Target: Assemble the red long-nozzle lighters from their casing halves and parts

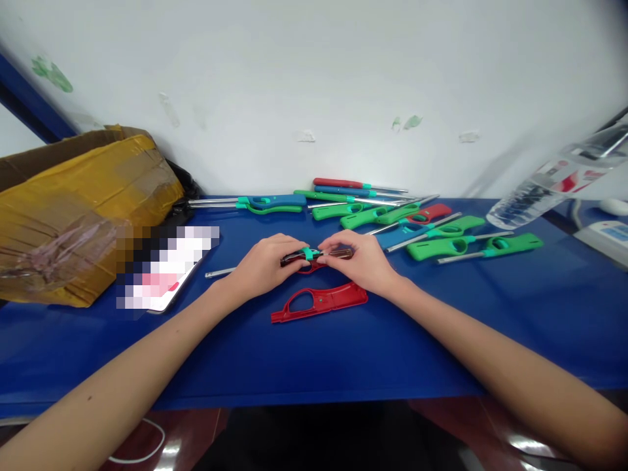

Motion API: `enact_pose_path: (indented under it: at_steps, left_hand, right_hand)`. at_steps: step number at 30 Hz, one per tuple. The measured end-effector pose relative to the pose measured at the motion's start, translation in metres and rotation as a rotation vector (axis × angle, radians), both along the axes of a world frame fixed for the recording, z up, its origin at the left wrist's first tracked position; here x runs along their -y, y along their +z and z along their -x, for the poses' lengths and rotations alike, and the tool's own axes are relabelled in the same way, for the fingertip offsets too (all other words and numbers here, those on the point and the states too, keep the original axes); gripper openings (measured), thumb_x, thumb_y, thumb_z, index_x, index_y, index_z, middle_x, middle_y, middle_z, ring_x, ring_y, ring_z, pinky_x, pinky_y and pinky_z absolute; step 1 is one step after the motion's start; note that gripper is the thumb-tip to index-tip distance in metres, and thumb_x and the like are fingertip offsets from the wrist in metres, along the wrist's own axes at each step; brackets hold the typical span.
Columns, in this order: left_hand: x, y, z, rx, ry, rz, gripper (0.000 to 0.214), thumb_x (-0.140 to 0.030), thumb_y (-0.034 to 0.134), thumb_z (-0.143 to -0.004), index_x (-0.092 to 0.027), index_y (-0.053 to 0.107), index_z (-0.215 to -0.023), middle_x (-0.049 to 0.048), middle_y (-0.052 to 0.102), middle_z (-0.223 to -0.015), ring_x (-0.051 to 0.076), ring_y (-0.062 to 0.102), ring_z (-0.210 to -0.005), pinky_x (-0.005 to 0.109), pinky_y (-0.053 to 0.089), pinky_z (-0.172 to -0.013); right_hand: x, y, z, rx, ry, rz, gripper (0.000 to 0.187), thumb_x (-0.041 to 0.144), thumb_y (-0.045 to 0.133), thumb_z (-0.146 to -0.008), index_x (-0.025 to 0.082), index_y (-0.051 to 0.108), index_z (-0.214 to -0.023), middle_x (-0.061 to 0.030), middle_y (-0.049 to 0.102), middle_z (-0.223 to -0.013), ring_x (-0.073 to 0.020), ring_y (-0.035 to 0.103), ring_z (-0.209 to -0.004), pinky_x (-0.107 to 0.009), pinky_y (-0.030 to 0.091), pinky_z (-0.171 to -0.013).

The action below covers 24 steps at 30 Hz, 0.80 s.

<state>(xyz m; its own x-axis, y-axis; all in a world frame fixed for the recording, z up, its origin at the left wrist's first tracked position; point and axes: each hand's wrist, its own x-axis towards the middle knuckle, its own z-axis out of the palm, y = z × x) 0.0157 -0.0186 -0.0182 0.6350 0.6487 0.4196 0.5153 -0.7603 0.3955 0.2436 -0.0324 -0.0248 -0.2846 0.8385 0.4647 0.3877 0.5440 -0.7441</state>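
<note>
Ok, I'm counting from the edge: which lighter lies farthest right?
The green lighter with its metal rod pointing left; its handle reaches farther right than any other lighter's.

Left of red cover (338,301): box (98,216) cropped, phone (171,271) pixelated. Beyond cover: lighter (309,254) partly hidden by fingers (290,246). Right: bottle (544,180) cropped.

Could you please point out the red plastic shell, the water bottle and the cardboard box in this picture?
Red plastic shell (333,301): head view, on its solid handle part.
Water bottle (564,175): head view, on its label.
Cardboard box (93,216): head view, on its yellow-taped side.
</note>
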Motion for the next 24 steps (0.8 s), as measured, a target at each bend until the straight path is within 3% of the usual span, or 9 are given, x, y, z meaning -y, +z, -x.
enact_pose_path:
  at_steps: [5,10,17,24]
  left_hand:
    - [0.0031,0.0016,-0.0016,0.005,-0.006,0.025,0.020,-0.027,0.062,-0.091,-0.021,0.069,-0.109,0.0041,0.073,-0.103,0.020,0.063,-0.096,0.032,0.051,-0.083]
    - [0.0035,0.0021,-0.0018,-0.041,-0.006,0.034,0.022,-0.024,0.058,-0.093,-0.022,0.068,-0.112,0.0039,0.071,-0.109,0.021,0.062,-0.100,0.034,0.050,-0.088]
    - [0.0039,0.0001,-0.0028,-0.053,-0.019,0.011,0.021,-0.023,0.055,-0.094,-0.021,0.067,-0.112,0.0056,0.071,-0.111,0.022,0.061,-0.102,0.036,0.050,-0.090]
    - [0.0024,-0.0028,-0.0014,-0.030,0.021,-0.029,0.022,-0.028,0.060,-0.092,-0.020,0.068,-0.111,0.0073,0.071,-0.108,0.022,0.064,-0.099,0.035,0.052,-0.086]
  right_hand:
    - [-0.0005,0.0008,-0.0014,0.078,0.044,-0.187,0.005,0.017,0.076,-0.077,0.021,0.076,-0.077,-0.0037,0.074,-0.079,-0.0191,0.068,-0.081,-0.029,0.058,-0.063]
    - [-0.0026,0.0008,-0.0009,0.132,0.097,-0.361,0.007,0.014,0.075,-0.079,0.021,0.075,-0.076,-0.0038,0.075,-0.076,-0.0206,0.067,-0.082,-0.035,0.058,-0.075]
    - [-0.0003,0.0001,-0.0006,0.113,0.040,-0.244,0.004,0.017,0.075,-0.078,0.021,0.075,-0.079,-0.0041,0.073,-0.081,-0.0177,0.068,-0.081,-0.027,0.059,-0.065]
    - [0.0041,0.0035,0.0001,0.098,0.007,-0.072,0.030,0.019,0.071,-0.081,0.020,0.069,-0.110,-0.0038,0.073,-0.085,-0.0192,0.068,-0.086,-0.033,0.062,-0.074]
